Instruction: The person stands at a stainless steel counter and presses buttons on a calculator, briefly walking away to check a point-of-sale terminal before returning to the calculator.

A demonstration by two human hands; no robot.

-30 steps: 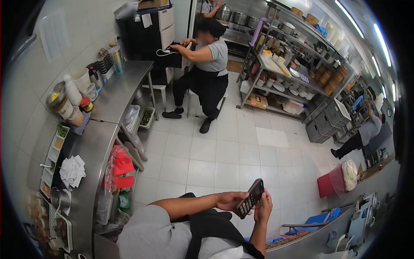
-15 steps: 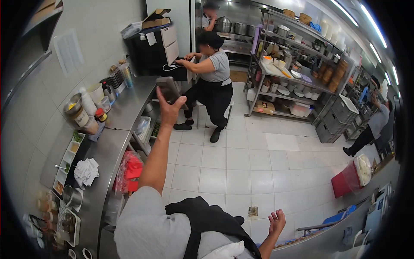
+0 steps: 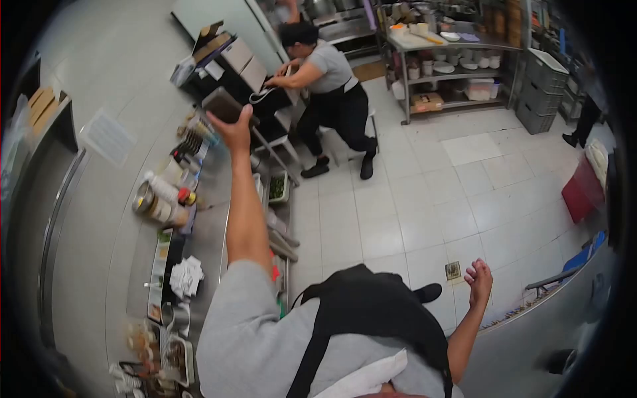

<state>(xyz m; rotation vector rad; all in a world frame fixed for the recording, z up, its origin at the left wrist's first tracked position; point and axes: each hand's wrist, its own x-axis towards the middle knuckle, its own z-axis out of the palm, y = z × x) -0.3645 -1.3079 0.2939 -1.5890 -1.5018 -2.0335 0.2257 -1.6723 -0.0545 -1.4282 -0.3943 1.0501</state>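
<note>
My left hand (image 3: 234,134) is stretched forward at the end of a raised arm, closed on a dark, flat, rectangular phone (image 3: 221,103). The phone stands up above my fingers, beyond the far end of the steel counter (image 3: 213,225). My right hand (image 3: 480,280) hangs out to the right over the floor, its fingers loosely bent and apart, with nothing seen in it. A black apron (image 3: 381,305) covers my front.
A person (image 3: 332,79) sits on a stool ahead, hands at a dark cabinet (image 3: 222,76). Steel shelving (image 3: 458,103) and stacked grey crates (image 3: 541,99) stand behind. At right are a red bin (image 3: 579,192) and another person's dark-clad legs (image 3: 587,123). Crumpled white paper (image 3: 187,277) lies on the counter.
My view has tilted and turned, so the room appears shifted and rotated. My left hand still holds the phone, now higher and further left in view. My right hand's fingers are more bent.
</note>
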